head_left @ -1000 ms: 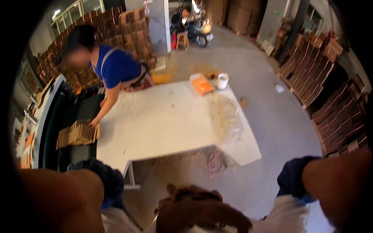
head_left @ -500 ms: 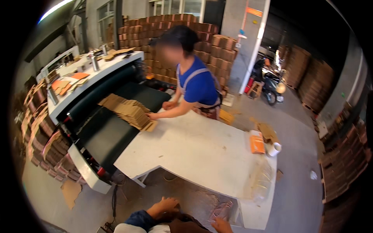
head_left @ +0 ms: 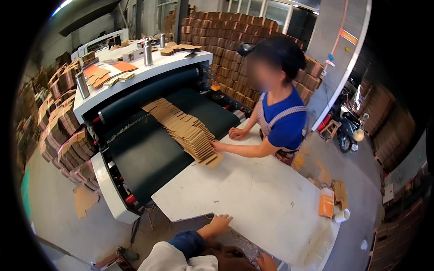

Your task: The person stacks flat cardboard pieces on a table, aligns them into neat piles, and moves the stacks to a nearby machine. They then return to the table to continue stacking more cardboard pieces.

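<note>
The person's left hand (head_left: 218, 226), at the end of a dark blue sleeve (head_left: 184, 243), is spread loosely with nothing visible in it, at the near edge of a broad white tabletop (head_left: 262, 194); whether it touches the edge cannot be told. The right hand (head_left: 266, 262) sits low by the same edge, cut by the frame, so its grip cannot be made out. A long row of overlapping flat brown cardboard pieces (head_left: 185, 131) lies ahead of the left hand and a little to its left, well apart from both hands, running from a dark green conveyor belt (head_left: 140, 151) onto the tabletop's far left part. A co-worker in a blue top and patterned apron (head_left: 285, 126) has one hand (head_left: 218, 146) at the row's right side. Toward the tabletop's right end lie an orange-and-white packet (head_left: 326, 203), a white roll (head_left: 342, 216) and crumpled clear plastic (head_left: 318, 246). Beyond the belt stands a white machine housing (head_left: 190, 61) bearing upright silver cylinders (head_left: 148, 54); behind rise tall stacks of brown cardboard (head_left: 226, 49). On the grey floor (head_left: 54, 189), a motorcycle (head_left: 347, 132) stands beside a small wooden stool (head_left: 331, 128).
</note>
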`<state>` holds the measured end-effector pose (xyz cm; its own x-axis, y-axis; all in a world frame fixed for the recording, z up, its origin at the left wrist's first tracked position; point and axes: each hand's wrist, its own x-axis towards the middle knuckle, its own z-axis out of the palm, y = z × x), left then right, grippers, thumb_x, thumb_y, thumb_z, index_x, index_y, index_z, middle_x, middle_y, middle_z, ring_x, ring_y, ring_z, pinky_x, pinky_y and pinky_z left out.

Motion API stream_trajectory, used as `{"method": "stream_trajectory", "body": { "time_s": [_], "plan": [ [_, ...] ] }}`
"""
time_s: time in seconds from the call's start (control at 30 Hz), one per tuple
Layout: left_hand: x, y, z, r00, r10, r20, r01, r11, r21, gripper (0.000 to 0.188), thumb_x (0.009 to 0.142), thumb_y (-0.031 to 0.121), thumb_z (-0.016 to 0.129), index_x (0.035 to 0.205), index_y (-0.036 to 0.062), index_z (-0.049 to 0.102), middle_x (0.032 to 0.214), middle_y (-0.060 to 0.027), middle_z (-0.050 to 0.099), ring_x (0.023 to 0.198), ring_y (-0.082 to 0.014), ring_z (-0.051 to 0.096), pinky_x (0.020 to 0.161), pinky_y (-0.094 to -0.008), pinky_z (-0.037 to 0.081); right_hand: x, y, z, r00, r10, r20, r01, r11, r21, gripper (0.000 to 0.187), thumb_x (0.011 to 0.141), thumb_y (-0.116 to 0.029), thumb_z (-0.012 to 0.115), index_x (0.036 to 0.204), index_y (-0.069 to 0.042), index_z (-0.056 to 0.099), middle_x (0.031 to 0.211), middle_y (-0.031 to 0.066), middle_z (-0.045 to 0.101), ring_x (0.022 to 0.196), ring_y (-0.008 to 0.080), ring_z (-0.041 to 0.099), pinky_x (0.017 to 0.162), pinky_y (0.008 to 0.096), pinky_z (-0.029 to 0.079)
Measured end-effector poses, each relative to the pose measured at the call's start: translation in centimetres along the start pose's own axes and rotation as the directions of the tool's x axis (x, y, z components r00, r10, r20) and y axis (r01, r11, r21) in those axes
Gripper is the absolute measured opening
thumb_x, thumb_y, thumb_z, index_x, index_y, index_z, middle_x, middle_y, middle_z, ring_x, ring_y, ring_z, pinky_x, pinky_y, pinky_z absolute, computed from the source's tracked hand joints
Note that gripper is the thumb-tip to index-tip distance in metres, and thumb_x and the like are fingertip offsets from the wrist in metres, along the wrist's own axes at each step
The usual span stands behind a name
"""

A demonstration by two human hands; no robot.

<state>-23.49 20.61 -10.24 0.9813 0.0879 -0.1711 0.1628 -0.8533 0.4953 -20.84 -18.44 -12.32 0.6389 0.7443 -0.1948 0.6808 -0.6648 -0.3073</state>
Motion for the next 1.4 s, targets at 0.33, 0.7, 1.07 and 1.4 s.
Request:
{"method": "stream_trajectory", "body": {
  "time_s": [0.33,0.7,1.07,1.4],
  "plan": [
    [2.3,-6.0,-2.1,0.997,-0.069,0.046,0.079,0.958,-0.275,0.054,0.085,0.038,0.066,0.126,0.005,0.053,0.123,-0.021,0.056,0.11,-0.0372,0.055,0.094,-0.0476,0.045,15.6,-4.6,-0.8,0.998,0.056,0.021,-0.059,0.978,0.2,0.045,0.091,-0.031,0.057,0.123,0.0,0.057,0.119,0.0238,0.061,0.107,0.0404,0.059,0.092,0.0444,0.048],
    [4.8,5.9,-4.0,0.989,0.132,-0.07,-0.149,0.836,-0.528,0.038,0.085,0.035,0.065,0.101,0.0008,0.063,0.101,-0.0192,0.062,0.092,-0.0359,0.061,0.082,-0.0419,0.05,21.1,-10.3,-8.5,1.0,0.02,-0.006,-0.016,0.923,0.385,0.037,0.088,-0.028,0.06,0.115,-0.004,0.061,0.112,0.0202,0.064,0.105,0.0392,0.06,0.087,0.0444,0.049],
    [5.2,10.2,-1.8,0.977,0.093,-0.194,-0.178,0.857,-0.484,0.037,0.085,0.021,0.065,0.114,0.0011,0.055,0.103,-0.0192,0.057,0.093,-0.0353,0.06,0.083,-0.0411,0.049,20.5,-6.5,-8.7,0.995,-0.062,-0.075,0.073,0.985,0.158,0.041,0.086,-0.028,0.062,0.121,-0.006,0.058,0.111,0.0178,0.063,0.104,0.0384,0.058,0.089,0.0448,0.047],
    [-11.7,2.6,-1.3,0.971,-0.196,0.135,0.238,0.754,-0.613,0.049,0.089,0.038,0.064,0.125,0.005,0.058,0.113,-0.0188,0.065,0.106,-0.0326,0.062,0.092,-0.0386,0.048,17.1,-2.6,-5.2,0.812,-0.288,0.508,-0.051,0.832,0.552,0.048,0.091,-0.042,0.059,0.122,-0.005,0.061,0.108,0.0164,0.069,0.099,0.0325,0.066,0.088,0.0388,0.051]
  ]
}}
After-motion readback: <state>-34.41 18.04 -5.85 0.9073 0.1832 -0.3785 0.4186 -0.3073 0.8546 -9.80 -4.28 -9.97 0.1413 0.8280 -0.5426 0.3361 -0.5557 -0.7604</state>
